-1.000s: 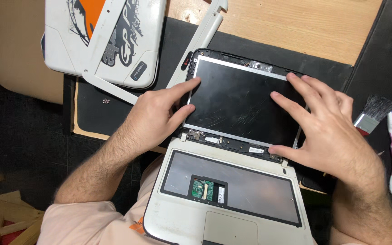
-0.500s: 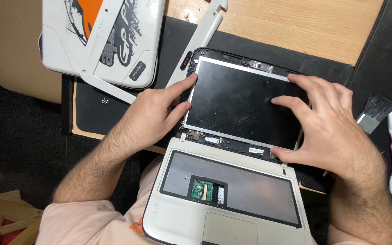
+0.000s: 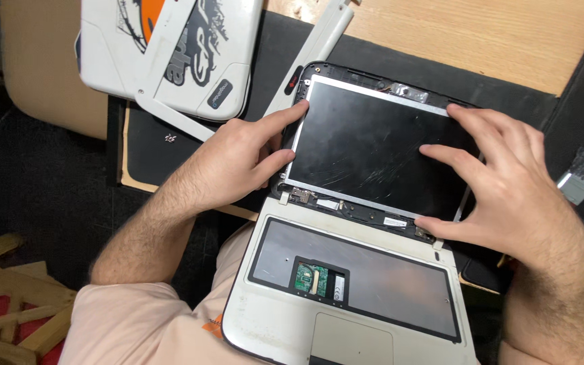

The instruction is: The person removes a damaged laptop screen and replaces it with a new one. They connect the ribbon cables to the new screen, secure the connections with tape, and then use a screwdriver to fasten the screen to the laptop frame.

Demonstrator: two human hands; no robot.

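Fingers of left hand (image 3: 228, 162) and right hand (image 3: 508, 196) spread, pressing screen panel (image 3: 373, 149) edges.

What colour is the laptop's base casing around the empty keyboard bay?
White, seen in the head view: laptop base.

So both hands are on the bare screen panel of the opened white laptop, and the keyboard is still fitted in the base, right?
Not quite. The head view shows the left hand and right hand on the bare screen panel of the white laptop, but the keyboard is out: the base shows a bare grey tray with a small green circuit board exposed.
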